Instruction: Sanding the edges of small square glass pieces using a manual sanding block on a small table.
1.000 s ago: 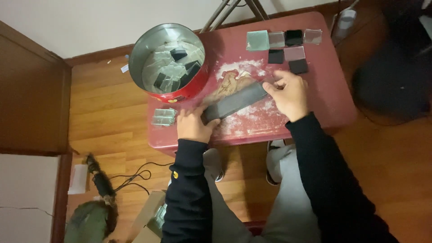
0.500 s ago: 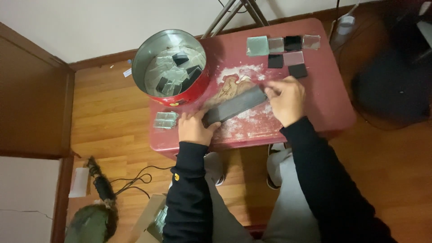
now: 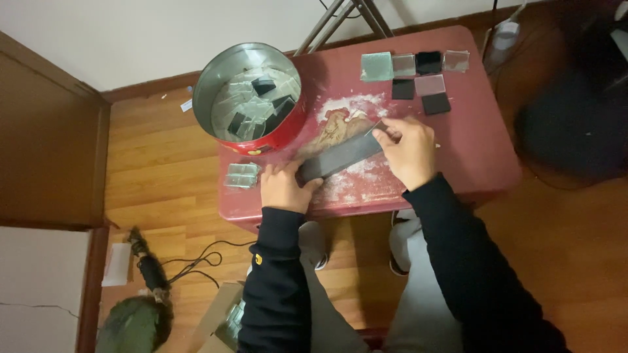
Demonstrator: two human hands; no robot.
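A long dark grey block [image 3: 340, 157], like a sharpening stone, lies slantwise on a small red table [image 3: 471, 144]. My left hand [image 3: 284, 186] holds the block's near-left end down. My right hand [image 3: 409, 147] rests at its far-right end, fingers pinched on a small thin piece against the block; the piece itself is too small to make out. White powder [image 3: 353, 108] is spread over the table around the block.
A round red tin [image 3: 252, 98] with several glass squares stands at the table's left. Clear and dark squares [image 3: 418, 72] lie in rows at the far right, a small stack [image 3: 242, 175] at the left edge. A power tool [image 3: 147, 274] and cable lie on the wooden floor.
My right hand has slid a little along the block's far end. The left hand stays put on the near end.
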